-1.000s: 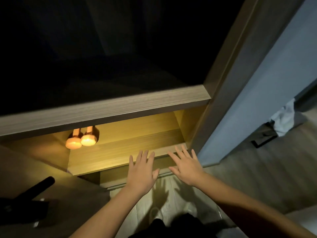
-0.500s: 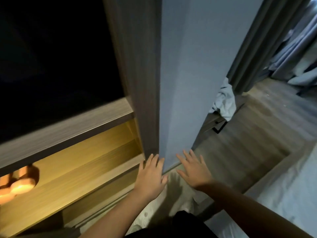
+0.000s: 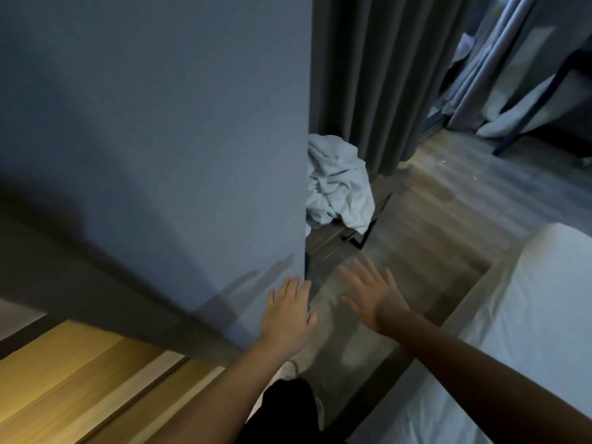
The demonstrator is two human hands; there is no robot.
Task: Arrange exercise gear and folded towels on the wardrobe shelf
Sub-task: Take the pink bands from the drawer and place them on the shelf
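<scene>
Closest to me, below the blue panel (image 3: pixel 160 123), are my dark trousers (image 3: pixel 282 408), and both bare forearms reach forward over them. To the left of the panel's base runs the wardrobe shelf (image 3: pixel 64 379), warm yellow wood under its own light; only a bare strip of it shows.

My left hand (image 3: pixel 288 312) is palm down at the panel's lower right corner, with the fingers straight, a little apart and holding nothing. The fingertips overlap the panel's edge and throw shadows on it, but I cannot tell whether they touch it. My right hand (image 3: pixel 371 293) is just to the right of the panel, over the grey wood floor (image 3: pixel 448 203). It is flat and empty too, with the fingers spread wide. The hands are near each other but not touching.

Further right of the panel lies a bed (image 3: pixel 528 315) with a white sheet.

Beyond the panel's right edge is the towel (image 3: pixel 336 190), pale and crumpled into a heap rather than folded, and partly hidden behind that edge. It lies on a low stand (image 3: pixel 358 232) with thin black legs, well ahead of both hands.

Behind the towel a dark grey curtain (image 3: pixel 368 75) hangs in folds down to the floor beside the panel. Farthest right there is more pale bedding (image 3: pixel 512 91), blurred.
</scene>
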